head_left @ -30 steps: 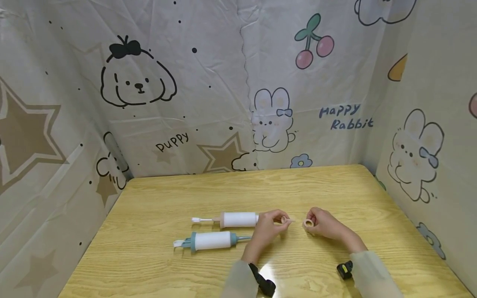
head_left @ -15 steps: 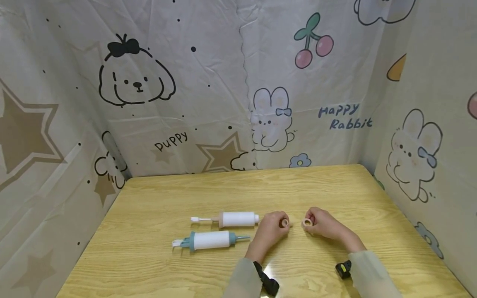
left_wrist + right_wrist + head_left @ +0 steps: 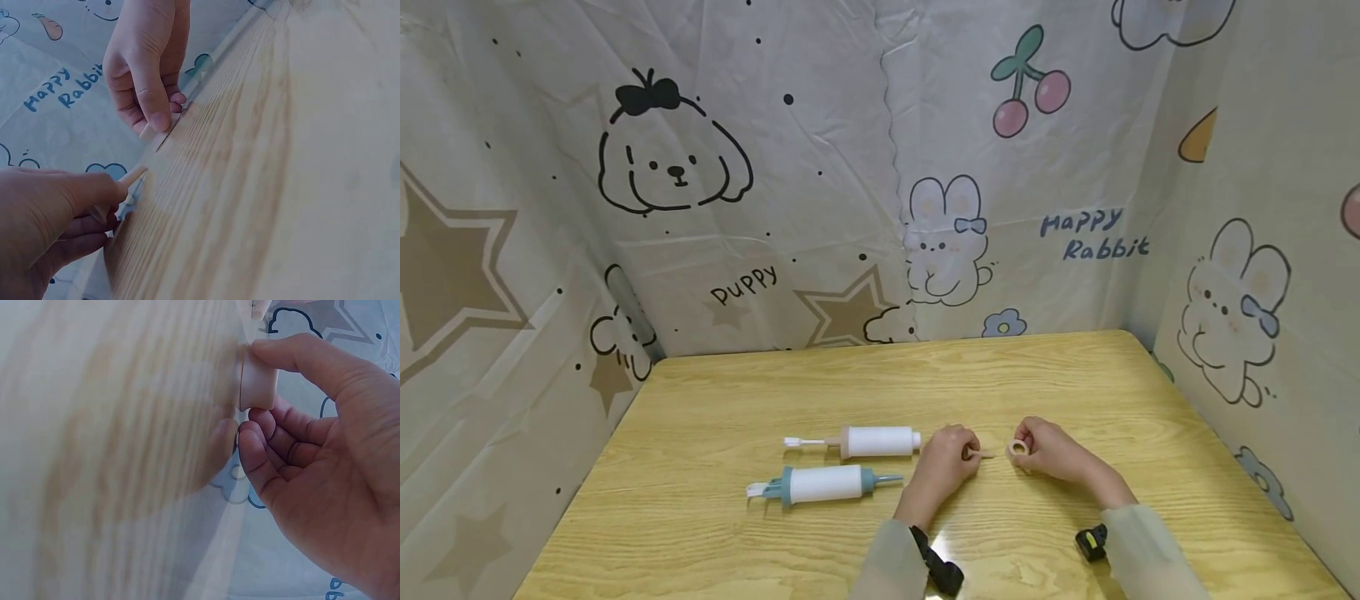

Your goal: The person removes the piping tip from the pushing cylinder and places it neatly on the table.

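Observation:
My left hand [image 3: 946, 460] pinches a small beige nozzle [image 3: 979, 454] whose thin tip points right, toward the other hand. In the left wrist view, that tapered tip [image 3: 133, 175] sticks out past the fingers, which hide the wider end. My right hand [image 3: 1056, 452] holds a beige ring [image 3: 1017, 449] between thumb and fingers, close over the table. Seen from the right wrist, the ring [image 3: 259, 381] is a short smooth band at the table surface. A small gap separates nozzle and ring.
Left of the hands lie two syringe-like tools with white barrels, a beige-ended one [image 3: 880, 442] behind and a blue-ended one [image 3: 827, 484] in front. The wooden table [image 3: 737, 400] is enclosed by printed cloth [image 3: 820, 217] at the back and sides.
The left hand has turned the nozzle: its round end faced the camera half a second ago, and now the thin tip shows pointing right. The right hand and ring stay nearly still.

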`<state>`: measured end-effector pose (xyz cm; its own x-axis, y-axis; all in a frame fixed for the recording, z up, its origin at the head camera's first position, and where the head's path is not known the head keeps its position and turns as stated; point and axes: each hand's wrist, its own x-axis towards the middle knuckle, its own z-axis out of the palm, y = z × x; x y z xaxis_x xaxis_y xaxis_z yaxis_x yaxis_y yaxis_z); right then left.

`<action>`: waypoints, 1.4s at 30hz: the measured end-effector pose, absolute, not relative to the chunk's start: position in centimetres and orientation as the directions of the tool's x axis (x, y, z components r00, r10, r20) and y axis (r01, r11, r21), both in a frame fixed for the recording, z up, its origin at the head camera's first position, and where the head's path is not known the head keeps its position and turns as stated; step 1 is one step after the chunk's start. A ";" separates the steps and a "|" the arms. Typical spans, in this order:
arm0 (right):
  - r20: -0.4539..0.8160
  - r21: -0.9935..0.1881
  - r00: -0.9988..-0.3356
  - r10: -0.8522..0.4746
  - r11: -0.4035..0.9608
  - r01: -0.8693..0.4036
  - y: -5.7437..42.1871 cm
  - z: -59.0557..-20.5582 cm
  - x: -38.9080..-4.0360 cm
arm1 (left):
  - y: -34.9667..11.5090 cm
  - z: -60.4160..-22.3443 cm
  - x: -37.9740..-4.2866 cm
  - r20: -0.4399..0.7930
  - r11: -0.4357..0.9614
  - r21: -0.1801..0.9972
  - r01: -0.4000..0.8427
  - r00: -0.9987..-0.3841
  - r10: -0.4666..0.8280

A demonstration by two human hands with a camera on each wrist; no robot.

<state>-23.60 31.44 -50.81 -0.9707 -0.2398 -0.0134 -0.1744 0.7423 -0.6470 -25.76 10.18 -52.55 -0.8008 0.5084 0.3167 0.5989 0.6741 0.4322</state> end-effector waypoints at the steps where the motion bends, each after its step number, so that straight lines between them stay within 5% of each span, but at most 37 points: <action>1: -0.014 -0.646 -0.971 -0.240 0.743 -0.174 31.4 -50.8 -23.6 | 10.2 -52.6 -25.8 0.315 0.673 0.434 0.599 -0.801 0.509; 26: -0.036 -0.672 -0.977 -0.210 0.729 -0.132 31.5 -50.4 -23.0 | 10.0 -52.7 -25.6 0.370 0.681 0.374 0.630 -0.774 0.513; 42: 0.202 -0.617 -0.967 -0.153 0.747 -0.247 29.2 -49.0 -22.5 | 5.6 -50.3 -25.7 0.606 0.561 0.404 0.722 -0.671 0.428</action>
<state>-22.51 29.25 -49.01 -0.9673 -0.1533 0.2020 -0.2472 0.7475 -0.6166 -25.73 5.62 -50.28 -0.6710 0.4275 0.6058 0.7224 0.5610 0.4042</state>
